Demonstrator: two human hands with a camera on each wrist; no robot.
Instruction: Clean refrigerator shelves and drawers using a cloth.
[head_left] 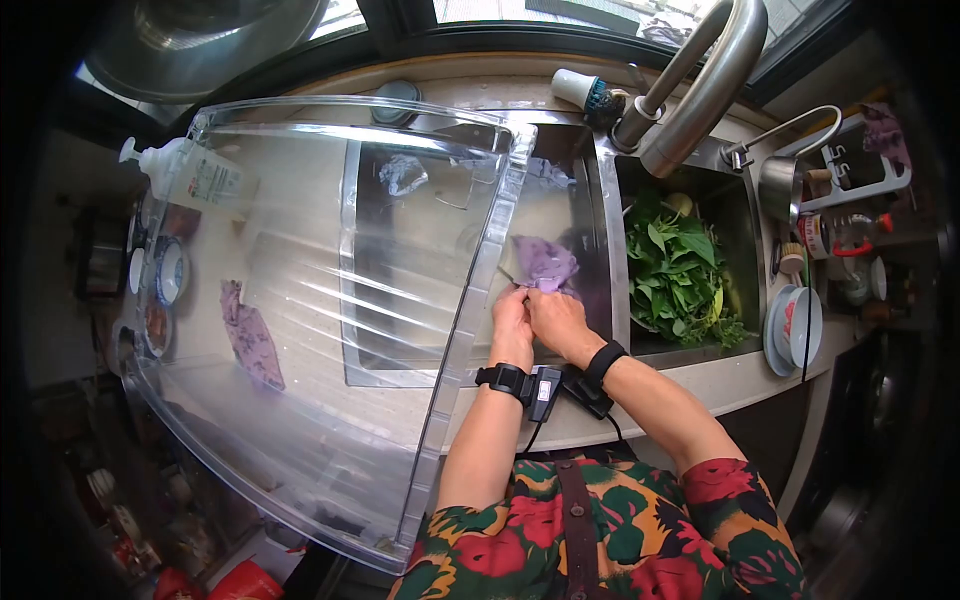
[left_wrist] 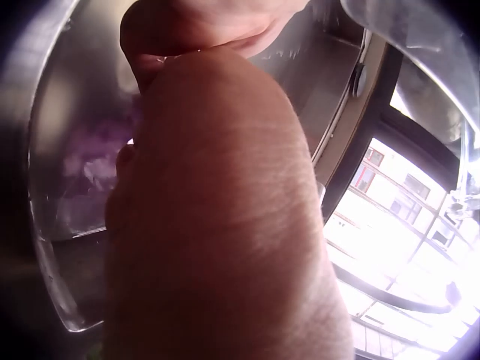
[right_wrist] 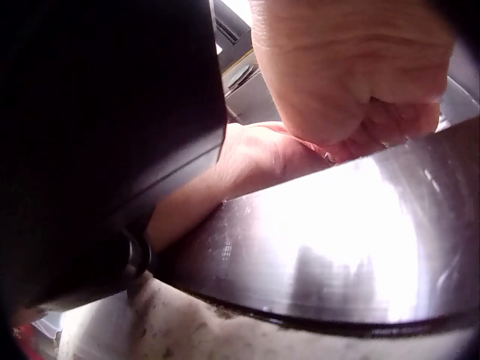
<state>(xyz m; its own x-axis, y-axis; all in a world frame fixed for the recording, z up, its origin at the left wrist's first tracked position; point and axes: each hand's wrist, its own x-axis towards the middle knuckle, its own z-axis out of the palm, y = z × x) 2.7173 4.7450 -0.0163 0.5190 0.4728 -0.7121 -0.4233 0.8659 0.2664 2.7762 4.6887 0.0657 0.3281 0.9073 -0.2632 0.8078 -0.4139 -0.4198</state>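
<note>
In the head view, a purple patterned cloth (head_left: 545, 262) is bunched up over the left sink basin (head_left: 588, 225). My left hand (head_left: 511, 326) and my right hand (head_left: 560, 320) meet at its near end, fingers curled round it side by side. The cloth shows as a purple blur (left_wrist: 94, 161) in the left wrist view, mostly behind the hand. In the right wrist view the fist (right_wrist: 352, 82) is seen beyond the sink's steel wall (right_wrist: 330, 240), and the cloth is hidden there.
A large clear plastic bin (head_left: 330, 480) leans across the counter and part of the left basin. Green leafy vegetables (head_left: 685, 265) fill the right basin, below the steel faucet (head_left: 690, 110). Bowls (head_left: 800, 325) stand at right; another purple cloth (head_left: 250, 335) lies left.
</note>
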